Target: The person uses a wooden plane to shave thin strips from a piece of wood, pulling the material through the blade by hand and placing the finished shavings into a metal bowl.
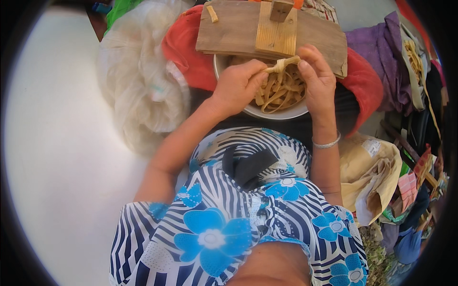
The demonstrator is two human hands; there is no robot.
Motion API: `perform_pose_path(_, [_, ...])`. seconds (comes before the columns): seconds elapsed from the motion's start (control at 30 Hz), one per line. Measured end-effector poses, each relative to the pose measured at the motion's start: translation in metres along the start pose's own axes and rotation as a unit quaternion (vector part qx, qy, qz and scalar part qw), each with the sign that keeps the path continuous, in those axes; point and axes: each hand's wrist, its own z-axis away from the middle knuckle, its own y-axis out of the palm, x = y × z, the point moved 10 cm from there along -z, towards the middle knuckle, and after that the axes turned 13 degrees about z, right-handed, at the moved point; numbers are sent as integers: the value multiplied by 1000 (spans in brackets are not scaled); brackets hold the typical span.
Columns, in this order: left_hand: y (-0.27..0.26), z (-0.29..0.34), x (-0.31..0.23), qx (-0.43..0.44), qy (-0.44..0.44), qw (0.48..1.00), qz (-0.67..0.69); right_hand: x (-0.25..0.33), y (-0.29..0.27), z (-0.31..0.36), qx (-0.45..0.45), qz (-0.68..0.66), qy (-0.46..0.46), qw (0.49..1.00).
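Note:
Between my two hands runs a knotted tan strip point(282, 65), held over a round metal basin point(281, 114). My left hand point(238, 85) pinches the strip's left end between thumb and fingers. At its right end, the thumb and fingers of my right hand point(317, 76) close on the strip beside the knot. Several more tan strips point(281, 93) lie loosely coiled in the basin below. The basin's far side is hidden under a wooden board point(229, 33).
An upright wooden block point(280, 10) stands on the board, with a small tan piece point(212, 14) nearby. Red cloth point(183, 45) lies under the board. A translucent plastic bag point(143, 81) sits at left; purple cloth point(381, 52) and a brown paper bag point(374, 167) are at right.

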Motion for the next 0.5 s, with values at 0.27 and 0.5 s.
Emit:
perform_pose_path(0.27, [9,-20,-55,21,245,935,-255,23,29,-24,230,160,3,960])
perform_pose_path(0.5, [0,-37,-35,26,178,970,-162,12,22,-15,356,274,126,884])
